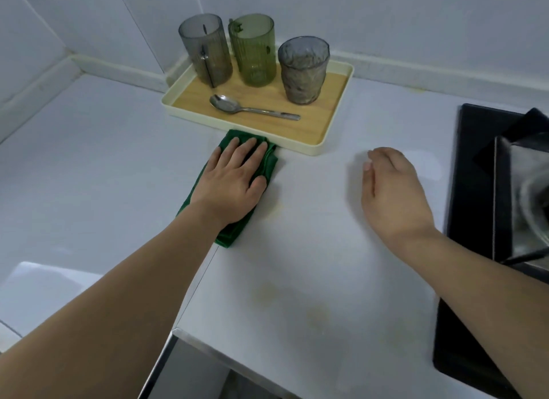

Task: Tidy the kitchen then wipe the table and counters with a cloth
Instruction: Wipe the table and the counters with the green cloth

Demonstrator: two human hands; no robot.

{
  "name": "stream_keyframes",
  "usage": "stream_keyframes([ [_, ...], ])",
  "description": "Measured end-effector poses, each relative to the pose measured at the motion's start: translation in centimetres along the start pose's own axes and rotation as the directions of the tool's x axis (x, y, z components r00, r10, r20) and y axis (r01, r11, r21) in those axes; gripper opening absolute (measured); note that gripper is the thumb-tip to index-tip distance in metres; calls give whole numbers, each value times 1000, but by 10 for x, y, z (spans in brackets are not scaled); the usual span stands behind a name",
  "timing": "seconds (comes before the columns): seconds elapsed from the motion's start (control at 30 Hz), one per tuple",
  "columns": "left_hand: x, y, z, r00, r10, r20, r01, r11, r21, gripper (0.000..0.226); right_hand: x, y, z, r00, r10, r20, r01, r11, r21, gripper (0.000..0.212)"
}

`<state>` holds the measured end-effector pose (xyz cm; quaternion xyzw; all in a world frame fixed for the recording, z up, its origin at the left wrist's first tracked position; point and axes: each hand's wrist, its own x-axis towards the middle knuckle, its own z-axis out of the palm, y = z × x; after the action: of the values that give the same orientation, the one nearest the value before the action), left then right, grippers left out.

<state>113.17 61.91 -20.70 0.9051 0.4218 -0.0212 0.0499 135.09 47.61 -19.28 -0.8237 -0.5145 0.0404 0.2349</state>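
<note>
White counter (312,250) carries faint yellowish stains near its front edge. Just in front of the cream tray (332,143) lies a folded dark-green cloth (269,161), its middle hidden under the left hand (228,184), pressed flat with straight fingers. Right of the tray's front, the right hand (392,193) hovers relaxed, empty, fingertips blurred.

A white, smooth desk (312,250) fills most of the frame, with faint yellowish stains in the lower centre. At upper centre a cream-rimmed rectangular tray with a wooden floor (332,113) sits on it by the wall. Just below the tray, touching its near rim, lies a folded dark green cloth (269,161). A black glass hob (469,190) is at the right edge.
</note>
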Motion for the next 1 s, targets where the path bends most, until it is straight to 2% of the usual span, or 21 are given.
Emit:
stream_keyframes([
  [0.23,-1,6,0,1000,-29,-3,29,999,-12,65,-15,62,-16,982,176,-71,-185,971,-153,49],
  [0.33,0,14,2,998,-56,-14,56,998,-28,63,-15,65,-11,980,180,-79,-190,970,-152,52],
  [0.6,-2,22,1,999,-47,-4,47,999,-22,65,-10,64,-11,971,223,-87,-230,969,-86,41],
  [0.77,-5,33,1,1000,17,1,-17,1000,-7,65,-7,66,-8,982,179,-59,-186,967,-175,58],
  [1.0,-6,33,0,1000,9,9,-9,1000,-10,64,-4,69,-7,983,172,-67,-181,966,-185,65],
])
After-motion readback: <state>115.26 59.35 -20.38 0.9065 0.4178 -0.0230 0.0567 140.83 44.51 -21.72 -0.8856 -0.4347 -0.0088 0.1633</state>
